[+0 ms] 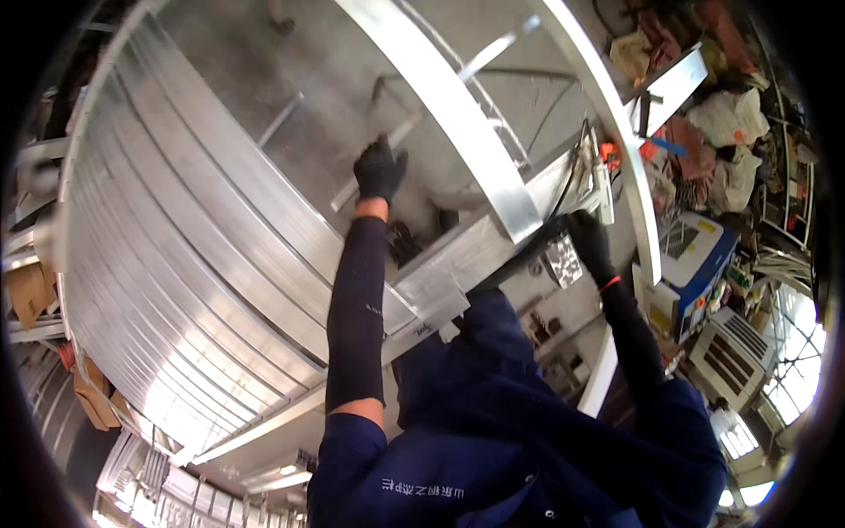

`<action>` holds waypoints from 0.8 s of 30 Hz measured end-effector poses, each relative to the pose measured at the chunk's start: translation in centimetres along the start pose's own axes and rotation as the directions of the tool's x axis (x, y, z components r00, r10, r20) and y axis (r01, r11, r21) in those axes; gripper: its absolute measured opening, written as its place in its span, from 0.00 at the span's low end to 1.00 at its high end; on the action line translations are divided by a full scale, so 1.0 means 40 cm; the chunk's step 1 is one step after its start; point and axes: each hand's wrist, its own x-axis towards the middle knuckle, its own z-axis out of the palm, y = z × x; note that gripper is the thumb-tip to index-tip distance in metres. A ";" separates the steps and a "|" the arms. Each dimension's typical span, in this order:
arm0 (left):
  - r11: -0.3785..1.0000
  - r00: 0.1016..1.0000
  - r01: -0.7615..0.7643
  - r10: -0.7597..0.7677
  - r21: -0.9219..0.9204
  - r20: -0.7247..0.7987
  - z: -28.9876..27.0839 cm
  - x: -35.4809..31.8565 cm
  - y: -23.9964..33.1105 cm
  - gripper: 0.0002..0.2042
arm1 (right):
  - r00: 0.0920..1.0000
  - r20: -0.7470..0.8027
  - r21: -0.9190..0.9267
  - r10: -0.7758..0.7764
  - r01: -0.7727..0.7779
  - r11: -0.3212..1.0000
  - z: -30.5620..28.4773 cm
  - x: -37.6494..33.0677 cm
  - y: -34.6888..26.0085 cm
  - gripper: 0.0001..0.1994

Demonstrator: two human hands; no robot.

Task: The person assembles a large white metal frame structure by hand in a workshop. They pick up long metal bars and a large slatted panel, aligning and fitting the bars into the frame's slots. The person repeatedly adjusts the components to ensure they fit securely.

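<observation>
My left hand (380,170), in a black glove, reaches out ahead with its fingers curled over a narrow flat metal bar (404,131). The bar shows on both sides of the hand. At the right, my right hand (590,242), also gloved in black, is closed beside the end of a broad metal beam. What its fingers hold is hidden against dark material. Just beyond it stands a silver and white hand tool (603,192) with an orange part and a black cable (570,180). Between my hands runs a wide bright metal strip (449,101).
Long ribbed metal panels (202,238) fill the left side. A metal beam (466,255) crosses in front of my body; a curved metal rail (620,114) passes right of my right hand. Farther right are a blue and white machine (691,264) and white sacks (731,119).
</observation>
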 end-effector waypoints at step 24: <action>0.831 0.695 0.311 0.132 -0.461 0.706 -0.057 -0.110 0.141 0.24 | 0.938 0.015 0.405 0.348 -0.324 0.855 0.057 -0.031 0.078 0.17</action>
